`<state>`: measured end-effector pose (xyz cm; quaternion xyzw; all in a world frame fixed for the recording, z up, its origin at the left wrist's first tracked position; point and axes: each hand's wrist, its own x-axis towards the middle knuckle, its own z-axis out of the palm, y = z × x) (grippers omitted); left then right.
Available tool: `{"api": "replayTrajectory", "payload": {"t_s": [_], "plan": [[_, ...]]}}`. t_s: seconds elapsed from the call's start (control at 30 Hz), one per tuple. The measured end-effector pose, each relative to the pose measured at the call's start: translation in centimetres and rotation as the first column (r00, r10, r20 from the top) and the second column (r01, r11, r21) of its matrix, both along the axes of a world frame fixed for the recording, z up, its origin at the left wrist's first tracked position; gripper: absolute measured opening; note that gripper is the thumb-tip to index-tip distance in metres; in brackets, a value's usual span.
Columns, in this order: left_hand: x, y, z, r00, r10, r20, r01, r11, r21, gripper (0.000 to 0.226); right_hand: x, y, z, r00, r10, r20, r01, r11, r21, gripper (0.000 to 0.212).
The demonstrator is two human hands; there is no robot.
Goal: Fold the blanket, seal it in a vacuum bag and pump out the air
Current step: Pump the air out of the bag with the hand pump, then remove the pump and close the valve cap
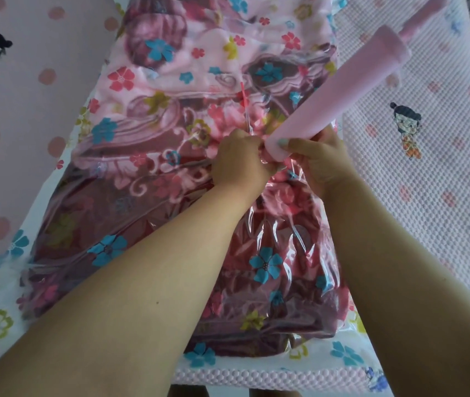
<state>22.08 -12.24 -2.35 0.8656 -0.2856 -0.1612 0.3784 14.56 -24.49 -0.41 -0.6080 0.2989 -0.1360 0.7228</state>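
A pink pump is held by both hands against the top of a filled vacuum bag.

The lower end of the pink pump (339,90) is gripped by the right hand (321,161), fingers curled round it, while the left hand (239,164) is closed with its fingers pinched at the pump's base, on the bag's plastic; what exactly is pinched cannot be told. The pump is tilted up and away to the right, its handle blurred. The clear, flower-printed vacuum bag (291,233) is wrinkled over the folded pink and dark red blanket (171,90) packed inside. The bag is laid on a pink textured bed cover (442,156) printed with cartoon figures.
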Motion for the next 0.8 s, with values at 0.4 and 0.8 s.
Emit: {"api": "replayTrajectory", "payload": {"t_s": [0.4, 0.8], "plan": [[-5.9, -5.2, 2.6, 0.933, -0.313, -0.176, 0.307, 0.95, -0.058, 0.042, -8.8, -5.6, 2.0, 0.925, -0.287, -0.247, 0.247, 0.952, -0.181, 0.046], [-12.2, -11.4, 0.5, 0.893, -0.345, -0.291, 0.378, 0.923, 0.067, 0.027, -21.6, -12.2, -5.2, 0.476, -0.334, -0.814, 0.03, 0.931, -0.365, 0.051]]}}
